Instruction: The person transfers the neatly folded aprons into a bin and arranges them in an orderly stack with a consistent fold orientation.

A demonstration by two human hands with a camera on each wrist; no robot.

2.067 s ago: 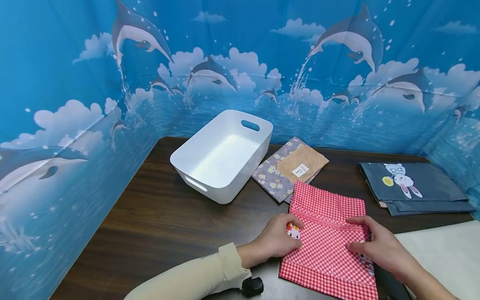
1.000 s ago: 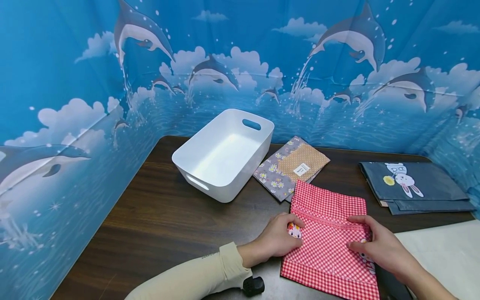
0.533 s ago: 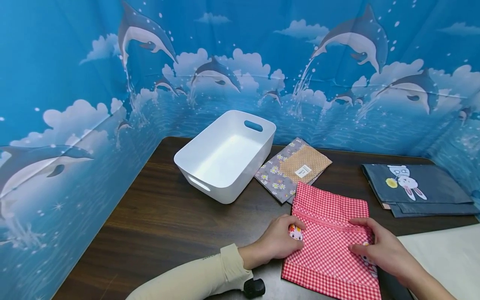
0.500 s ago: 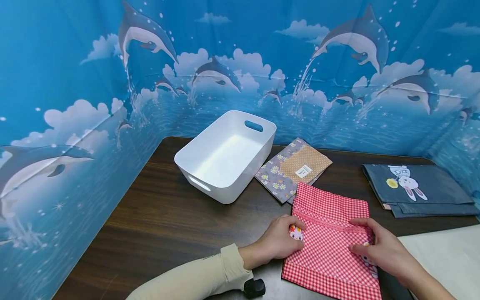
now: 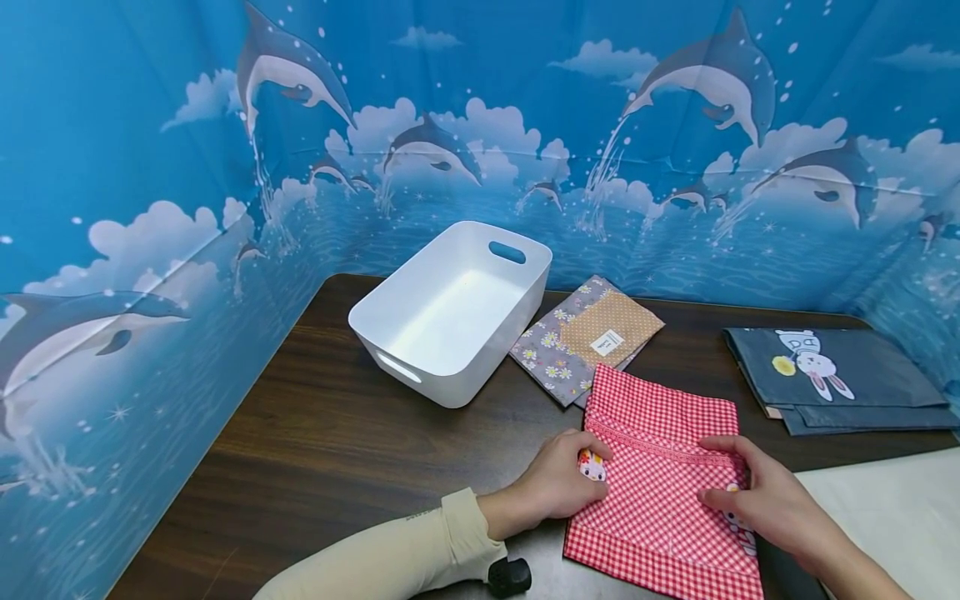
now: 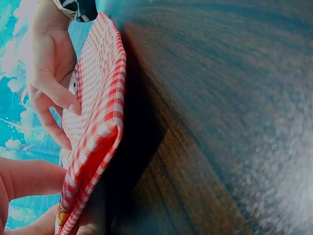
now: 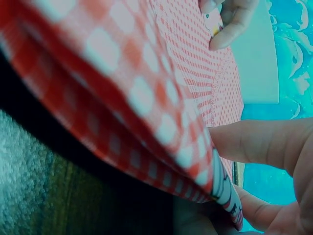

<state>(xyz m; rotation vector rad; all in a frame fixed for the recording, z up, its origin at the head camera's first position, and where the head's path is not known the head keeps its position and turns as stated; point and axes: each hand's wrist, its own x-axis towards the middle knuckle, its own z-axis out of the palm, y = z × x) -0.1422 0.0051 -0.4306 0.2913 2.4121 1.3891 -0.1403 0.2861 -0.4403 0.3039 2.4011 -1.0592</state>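
Note:
A folded red-and-white gingham cloth [image 5: 660,492] lies on the right part of the table, with a band of trim across it and cartoon prints at its sides. My left hand [image 5: 558,479] pinches its left edge, thumb on top. On the opposite edge, my right hand [image 5: 772,500] has the same kind of pinch. In the left wrist view, the cloth's layered edge [image 6: 100,132] rises at a slant above the dark table. The right wrist view shows the other edge bent up, fingers [image 7: 259,208] partly hidden beneath the fabric.
A white plastic bin [image 5: 450,308] stands at the back left of the dark wooden table [image 5: 315,450]. Behind the gingham lies a folded grey daisy-print cloth [image 5: 551,342]; a dark folded cloth with a rabbit print [image 5: 862,371] is farther right. Pale fabric [image 5: 900,500] covers the right corner.
The head view has shifted slightly, moving the whole scene a little to the right. Both hands keep their hold on the gingham cloth's side edges.

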